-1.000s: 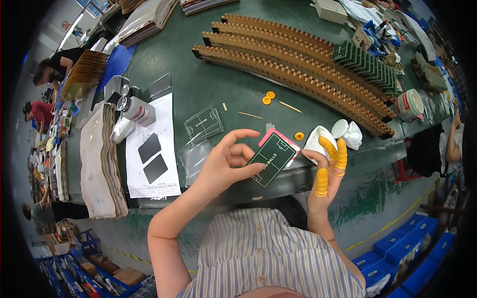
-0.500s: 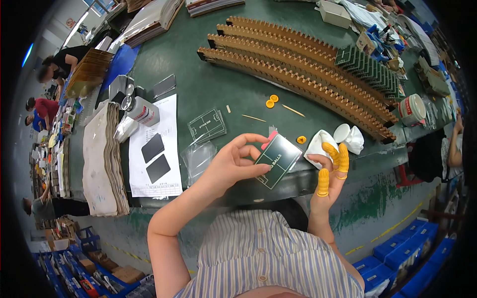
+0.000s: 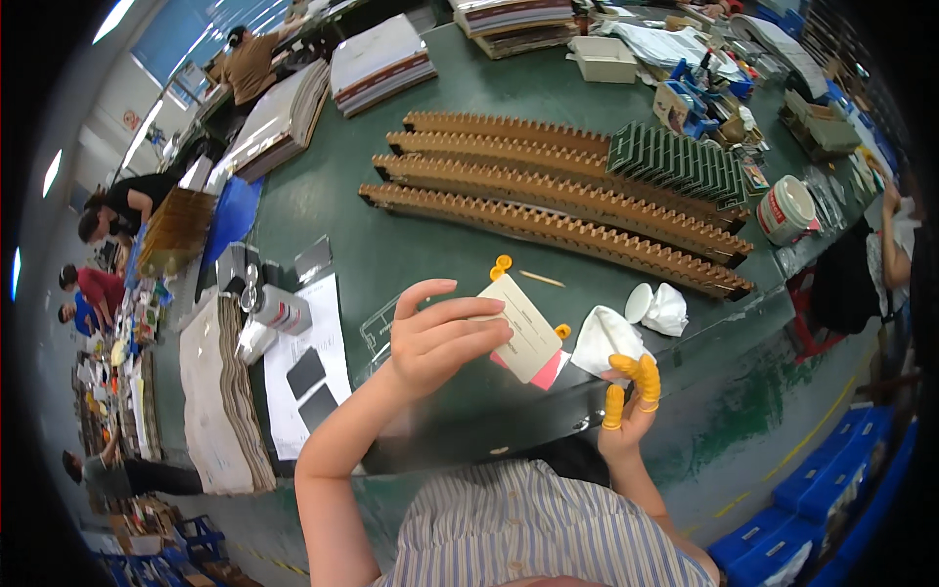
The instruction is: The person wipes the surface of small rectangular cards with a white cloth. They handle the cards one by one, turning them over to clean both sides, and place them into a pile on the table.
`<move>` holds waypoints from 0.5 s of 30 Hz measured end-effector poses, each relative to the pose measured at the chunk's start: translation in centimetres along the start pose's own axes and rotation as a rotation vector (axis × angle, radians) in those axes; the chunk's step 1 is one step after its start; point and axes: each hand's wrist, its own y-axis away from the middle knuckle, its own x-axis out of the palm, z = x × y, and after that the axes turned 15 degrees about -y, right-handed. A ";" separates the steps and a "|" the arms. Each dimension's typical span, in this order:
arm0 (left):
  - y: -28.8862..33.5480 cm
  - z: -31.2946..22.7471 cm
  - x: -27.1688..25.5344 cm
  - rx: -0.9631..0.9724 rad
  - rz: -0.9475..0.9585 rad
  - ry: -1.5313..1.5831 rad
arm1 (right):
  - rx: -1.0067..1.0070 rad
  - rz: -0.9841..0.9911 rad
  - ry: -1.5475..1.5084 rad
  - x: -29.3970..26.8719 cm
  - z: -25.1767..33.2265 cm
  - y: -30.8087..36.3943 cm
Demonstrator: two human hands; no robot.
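My left hand (image 3: 440, 338) is raised over the green table (image 3: 411, 245) and pinches a small card (image 3: 526, 328), its pale cream side facing me. A pink piece (image 3: 550, 372) shows behind the card's lower edge. My right hand (image 3: 631, 396) is held up at the table's near edge, just right of the card. It wears orange-yellow finger covers and holds nothing, with its fingers pointing up. A crumpled white cloth (image 3: 599, 338) lies right behind it.
Long brown slotted racks (image 3: 558, 210) curve across the table, with a dark green rack (image 3: 680, 161) and a white tub (image 3: 787, 207) at the right. At the left are stacked cardboard sheets (image 3: 220, 391), a white sheet with dark rectangles (image 3: 308, 377) and orange caps (image 3: 501, 266). Other people work far left.
The card has been turned over in my left hand, from its dark green side to its pale side, and lifted slightly. My right hand has stayed where it was.
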 end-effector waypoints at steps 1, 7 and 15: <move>-0.5 0.3 0.3 0.039 0.003 -0.016 | -0.001 -0.007 0.000 -0.1 -0.4 0.2; -1.7 1.6 2.3 0.091 0.012 0.021 | -0.046 0.000 0.002 0.0 -0.2 -0.4; -2.1 1.4 3.6 0.033 0.020 0.089 | 0.007 -0.018 -0.049 -0.5 0.4 -0.4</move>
